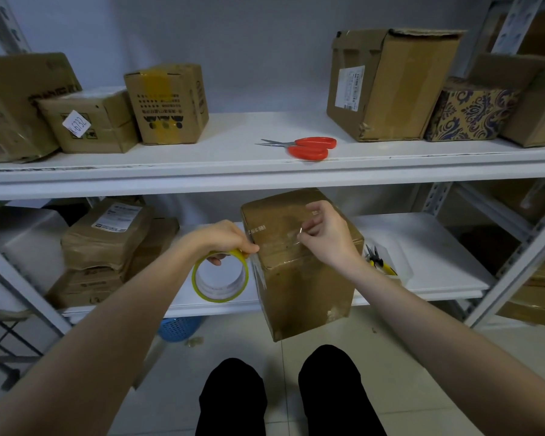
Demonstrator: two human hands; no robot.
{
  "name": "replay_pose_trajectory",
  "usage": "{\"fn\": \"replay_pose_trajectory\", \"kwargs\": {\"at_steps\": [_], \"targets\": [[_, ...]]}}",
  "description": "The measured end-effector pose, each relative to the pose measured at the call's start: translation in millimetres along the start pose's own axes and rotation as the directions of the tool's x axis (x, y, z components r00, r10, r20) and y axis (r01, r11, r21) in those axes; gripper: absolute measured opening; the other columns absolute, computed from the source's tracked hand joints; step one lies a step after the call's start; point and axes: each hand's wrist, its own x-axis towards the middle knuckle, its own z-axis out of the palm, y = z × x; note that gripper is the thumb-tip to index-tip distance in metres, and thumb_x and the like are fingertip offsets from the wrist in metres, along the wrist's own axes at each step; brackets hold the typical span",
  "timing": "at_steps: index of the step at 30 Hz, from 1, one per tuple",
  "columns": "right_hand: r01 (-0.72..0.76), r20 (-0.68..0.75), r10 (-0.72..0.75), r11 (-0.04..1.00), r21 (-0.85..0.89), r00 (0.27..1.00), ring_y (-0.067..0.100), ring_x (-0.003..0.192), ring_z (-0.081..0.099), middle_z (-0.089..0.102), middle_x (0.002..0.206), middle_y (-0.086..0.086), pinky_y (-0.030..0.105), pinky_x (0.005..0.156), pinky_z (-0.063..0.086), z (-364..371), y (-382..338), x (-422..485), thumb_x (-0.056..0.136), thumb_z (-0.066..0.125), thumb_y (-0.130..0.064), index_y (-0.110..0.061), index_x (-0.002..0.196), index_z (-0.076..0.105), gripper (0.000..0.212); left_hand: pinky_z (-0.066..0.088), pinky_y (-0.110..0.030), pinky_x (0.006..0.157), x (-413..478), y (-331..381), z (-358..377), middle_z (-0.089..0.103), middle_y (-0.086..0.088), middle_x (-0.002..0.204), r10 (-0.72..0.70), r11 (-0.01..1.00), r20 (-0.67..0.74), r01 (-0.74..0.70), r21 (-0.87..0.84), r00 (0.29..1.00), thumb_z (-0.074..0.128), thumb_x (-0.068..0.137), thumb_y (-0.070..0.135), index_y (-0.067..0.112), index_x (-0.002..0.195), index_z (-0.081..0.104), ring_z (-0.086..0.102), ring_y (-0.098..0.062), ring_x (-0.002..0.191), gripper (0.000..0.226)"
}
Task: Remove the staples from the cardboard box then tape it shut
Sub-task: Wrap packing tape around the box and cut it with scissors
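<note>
View from the head camera, looking down at a white shelving unit. The cardboard box (pixel 306 287) stands at the front edge of the lower shelf (pixel 428 247), tilted slightly, with its top face turned toward the camera and its flaps down.

Left hand (pixel 221 239): closed around a roll of tape (pixel 221 289) with a yellow rim. The fingers pass through the core, and the thumb presses on the outer edge. The roll hangs just beside the upper left edge of the box.

Tape strip (pixel 280 246): a glossy clear band runs from the roll across the top of the box.

Right hand (pixel 324 234): rests over the top of the box, with thumb and forefinger pinched together at the far end of the strip. The other fingers are curled. The pinched part is small and shiny, so the exact grip is hard to make out.

The two hands are apart, one at each side of the box top.

Just right of the box lie pliers (pixel 376 259) with yellow handles, in a clear tray (pixel 400 262). Red-handled scissors (pixel 309 147) lie closed on the upper shelf (pixel 233 146), between groups of other brown boxes. A blue basket (pixel 178 328) sits on the tiled floor below, and the person's black-clad legs (pixel 233 398) show at the bottom.
</note>
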Motion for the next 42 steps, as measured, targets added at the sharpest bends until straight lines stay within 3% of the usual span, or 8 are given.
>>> {"fn": "replay_pose_trajectory", "kwargs": {"at_steps": [9, 16, 20, 24, 28, 32, 38, 42], "targets": [[-0.031, 0.044, 0.038, 0.988, -0.150, 0.998, 0.014, 0.086, 0.059, 0.056, 0.095, -0.003, 0.022, 0.070, 0.049, 3.5, -1.3, 11.2, 0.081, 0.072, -0.009, -0.017, 0.129, 0.044, 0.056, 0.042, -0.026, 0.057, 5.3, -0.8, 5.3, 0.043, -0.002, 0.059, -0.019, 0.999, -0.007, 0.019, 0.031, 1.000, 0.068, 0.084, 0.042, 0.015, 0.066, 0.062, 0.042, -0.014, 0.055, 0.033], [0.142, -0.052, -0.212, 0.797, -0.587, 0.976, 0.023, 0.093, 0.061, 0.058, 0.110, 0.003, 0.029, 0.070, 0.047, -11.8, -3.3, -3.3, 0.087, 0.067, -0.024, -0.014, 0.119, 0.052, 0.036, 0.043, -0.028, 0.060, 4.4, -3.6, 11.0, 0.047, -0.003, 0.065, -0.046, 0.999, -0.002, 0.046, 0.000, 0.999, 0.066, 0.085, 0.041, 0.014, 0.068, 0.061, 0.044, -0.014, 0.059, 0.032], [0.405, 0.080, -0.445, 0.709, -0.577, 0.892, 0.020, 0.084, 0.066, 0.066, 0.096, 0.003, 0.022, 0.068, 0.042, 1.6, -2.2, -36.4, 0.092, 0.057, -0.025, -0.012, 0.101, 0.068, 0.020, 0.043, -0.027, 0.060, 5.1, -2.1, 15.2, 0.047, -0.004, 0.065, -0.044, 0.999, 0.011, 0.044, -0.006, 0.999, 0.065, 0.086, 0.041, 0.013, 0.072, 0.061, 0.042, -0.014, 0.056, 0.032], [0.400, 0.208, -0.356, 0.648, -0.648, 0.911, 0.027, 0.111, 0.063, 0.067, 0.118, 0.011, 0.038, 0.093, 0.050, 31.5, 0.0, -54.4, 0.092, 0.033, -0.050, -0.007, 0.116, 0.067, 0.060, 0.041, -0.026, 0.058, 2.2, -3.0, 15.8, 0.043, -0.002, 0.060, -0.065, 0.997, 0.001, 0.065, -0.028, 0.998, 0.065, 0.086, 0.042, 0.015, 0.071, 0.059, 0.038, -0.014, 0.053, 0.031], [0.460, 0.297, -0.353, 0.630, -0.625, 0.887, 0.030, 0.118, 0.059, 0.062, 0.127, 0.015, 0.042, 0.100, 0.044, 30.9, 9.5, -37.8, 0.093, 0.045, -0.046, -0.002, 0.123, 0.061, 0.056, 0.043, -0.026, 0.058, 0.0, -0.9, 21.5, 0.043, -0.002, 0.060, -0.057, 0.997, -0.021, 0.055, -0.056, 0.998, 0.061, 0.089, 0.040, 0.016, 0.075, 0.056, 0.039, -0.014, 0.055, 0.029], [0.566, 0.417, -0.385, 0.610, -0.555, 0.823, 0.030, 0.117, 0.060, 0.062, 0.127, 0.014, 0.047, 0.099, 0.044, 15.2, 28.5, -18.9, 0.090, 0.034, -0.049, -0.003, 0.122, 0.062, 0.063, 0.043, -0.026, 0.057, -0.6, 6.8, 33.0, 0.042, 0.000, 0.059, -0.029, 0.996, -0.029, 0.026, -0.090, 0.999, 0.059, 0.090, 0.041, 0.017, 0.074, 0.055, 0.040, -0.014, 0.055, 0.029], [0.707, 0.574, -0.452, 0.607, -0.363, 0.683, 0.025, 0.137, 0.040, 0.048, 0.144, 0.010, 0.041, 0.112, 0.019, -12.9, 44.8, 3.4, 0.091, 0.038, -0.053, -0.005, 0.136, 0.051, 0.067, 0.036, -0.021, 0.046, -7.8, 6.9, 44.6, 0.038, 0.003, 0.045, -0.021, 0.985, 0.109, 0.039, -0.166, 0.994, 0.062, 0.089, 0.037, 0.016, 0.065, 0.052, 0.034, -0.010, 0.038, 0.034], [0.614, 0.505, -0.391, 0.671, -0.416, 0.770, 0.022, 0.145, 0.023, 0.036, 0.152, 0.007, 0.045, 0.116, 0.017, -16.5, 42.1, 17.7, 0.095, 0.043, -0.046, -0.013, 0.142, 0.044, 0.057, 0.041, -0.016, 0.047, -4.1, 17.0, 57.2, 0.054, 0.004, 0.063, 0.047, 0.966, -0.126, -0.078, -0.248, 0.991, 0.065, 0.088, 0.021, 0.017, 0.069, 0.057, 0.050, -0.007, 0.057, 0.022]]}}
